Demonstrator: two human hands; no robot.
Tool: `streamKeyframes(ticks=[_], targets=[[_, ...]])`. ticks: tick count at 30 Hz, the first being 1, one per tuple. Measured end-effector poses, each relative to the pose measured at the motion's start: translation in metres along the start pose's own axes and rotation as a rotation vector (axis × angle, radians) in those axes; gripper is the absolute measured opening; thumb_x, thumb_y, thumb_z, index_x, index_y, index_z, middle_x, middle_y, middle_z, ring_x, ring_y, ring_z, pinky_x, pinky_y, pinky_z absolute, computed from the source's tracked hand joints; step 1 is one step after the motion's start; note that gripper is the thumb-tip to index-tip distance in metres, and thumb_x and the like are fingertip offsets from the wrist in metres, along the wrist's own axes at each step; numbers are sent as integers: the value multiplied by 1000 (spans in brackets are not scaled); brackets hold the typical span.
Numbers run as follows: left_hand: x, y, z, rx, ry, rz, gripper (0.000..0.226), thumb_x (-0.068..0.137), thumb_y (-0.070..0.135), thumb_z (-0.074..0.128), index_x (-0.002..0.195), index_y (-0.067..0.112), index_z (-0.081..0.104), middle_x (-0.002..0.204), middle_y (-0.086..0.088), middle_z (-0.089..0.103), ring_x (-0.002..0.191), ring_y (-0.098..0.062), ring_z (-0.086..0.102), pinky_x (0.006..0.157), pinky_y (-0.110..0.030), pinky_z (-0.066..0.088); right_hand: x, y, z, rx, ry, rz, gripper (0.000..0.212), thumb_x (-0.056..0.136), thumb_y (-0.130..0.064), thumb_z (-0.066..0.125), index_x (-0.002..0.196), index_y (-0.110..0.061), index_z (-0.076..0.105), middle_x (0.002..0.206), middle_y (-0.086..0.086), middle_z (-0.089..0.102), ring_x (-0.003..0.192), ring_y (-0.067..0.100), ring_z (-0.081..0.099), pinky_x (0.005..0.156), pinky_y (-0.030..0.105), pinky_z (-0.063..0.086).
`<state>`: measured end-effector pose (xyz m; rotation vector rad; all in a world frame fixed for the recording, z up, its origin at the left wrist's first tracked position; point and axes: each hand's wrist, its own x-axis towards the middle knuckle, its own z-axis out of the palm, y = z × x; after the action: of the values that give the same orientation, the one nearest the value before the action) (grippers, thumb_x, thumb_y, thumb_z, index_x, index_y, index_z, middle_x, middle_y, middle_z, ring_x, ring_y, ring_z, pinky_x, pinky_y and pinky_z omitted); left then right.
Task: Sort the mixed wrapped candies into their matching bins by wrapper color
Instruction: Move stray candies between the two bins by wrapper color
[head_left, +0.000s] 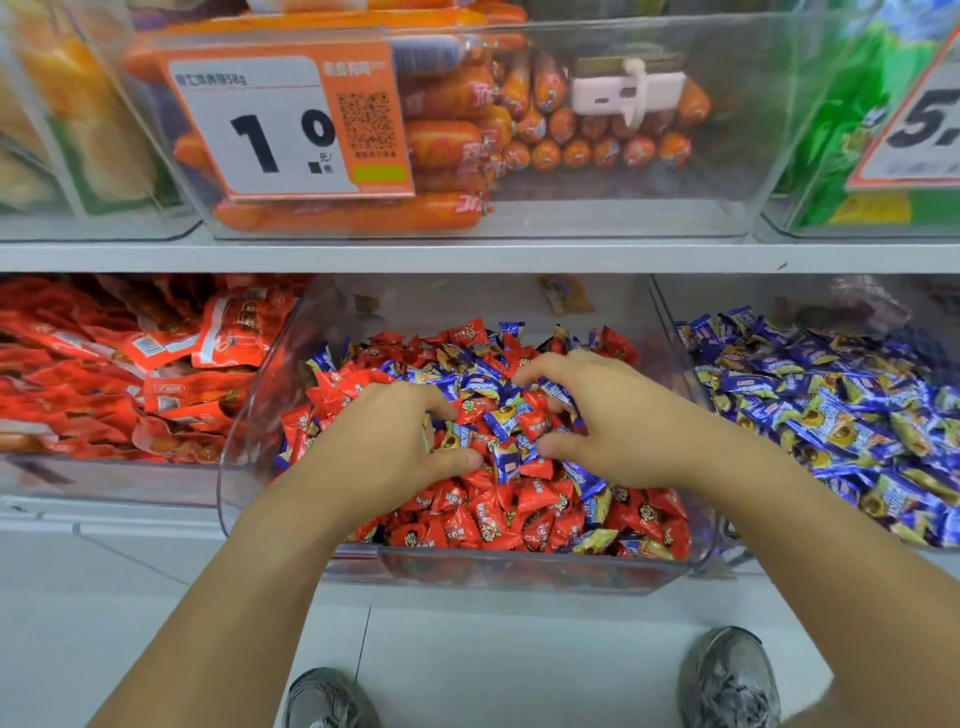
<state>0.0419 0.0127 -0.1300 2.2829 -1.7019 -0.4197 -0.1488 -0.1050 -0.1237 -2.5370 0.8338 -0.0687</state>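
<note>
A clear middle bin (519, 574) holds a heap of mixed candies, mostly red wrappers (498, 519) with blue wrappers (501, 421) scattered through the top. Both my hands are inside this bin, on top of the heap. My left hand (384, 447) has curled fingers dug into the candies. My right hand (618, 421) also has its fingers and thumb curled round a clump of blue and red candies between the two hands. The clear bin at the right (670, 317) holds blue candies (831, 405).
A bin at the left holds red snack packets (135, 374). The shelf above (467, 257) carries a clear bin of orange sausages (452, 140) with a price tag (280, 124). My two shoes (727, 680) stand on the pale floor below.
</note>
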Motion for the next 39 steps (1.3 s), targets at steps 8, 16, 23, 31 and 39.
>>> streamKeyframes(ticks=[8,16,23,31,39], targets=[[-4,0,-7,-227,188,1,31,77,48,75,83,29,52,84,9,64,61,-8,56,63,-33,49,-13,5,-26,-100,77,38,24,89,-44,66,105,-31,54,59,-4,55,52,4,47,57,31,38],[8,23,-1,-457,153,20,22,90,12,57,98,30,48,85,-3,65,41,-5,40,44,-27,42,-16,-2,-5,-363,-32,78,39,78,-50,76,106,-30,57,83,-7,48,93,22,57,69,32,43],[-5,40,8,-29,-46,88,36,77,65,65,95,34,62,76,11,63,68,1,55,66,-32,50,-16,1,-15,-30,109,-5,29,88,-31,56,118,-30,56,101,-9,61,94,7,56,84,35,46],[-10,28,7,-58,50,46,13,79,38,76,78,31,65,78,13,63,69,-3,58,63,-20,46,13,-15,10,-168,56,-50,40,97,-36,54,135,-24,50,119,5,45,99,29,60,88,44,50],[-18,13,-10,-288,306,-128,20,83,36,73,79,22,58,68,6,61,40,-4,44,43,-14,33,21,-18,17,-167,241,-59,27,90,-42,58,108,-23,60,100,0,59,93,22,59,71,32,45]])
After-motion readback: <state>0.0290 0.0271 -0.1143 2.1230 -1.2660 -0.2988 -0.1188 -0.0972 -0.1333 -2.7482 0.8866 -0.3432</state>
